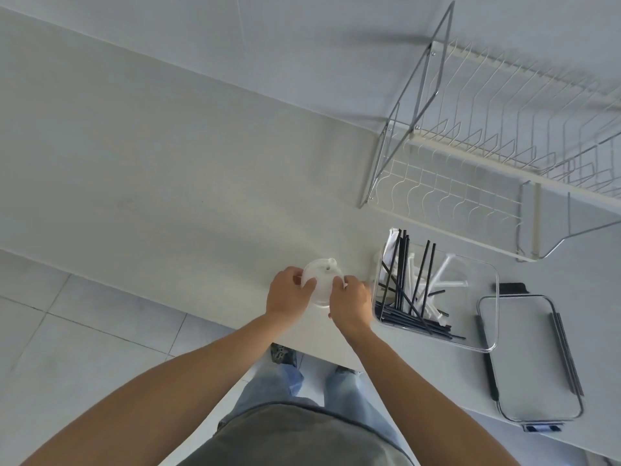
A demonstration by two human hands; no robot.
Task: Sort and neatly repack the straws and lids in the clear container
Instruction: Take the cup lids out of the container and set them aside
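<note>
- A pale countertop (188, 196) carries everything.
- On it: a wire dish rack (487, 139), a clear container (484, 344) of straws (403, 290), and the container's lid (531, 358) alongside.

White counter (174, 183) runs diagonally from upper left to lower right, front edge cutting across the lower half of frame. Pale wall (268, 38) behind it along the top, one thin vertical seam visible. Wire dish rack (477, 156) sits upper right on the counter, against the wall: white wire grid, chrome tube frame, two tiers, no dishes in it. Its flat white base rail reaches toward right centre. Light grey floor tiles (77, 338) fill lower left, grout lines visible. Bottom centre: grey shirt (289, 438), faded blue jeans (279, 381) above it, dark patterned shoe (284, 354) just under the counter edge.
</note>
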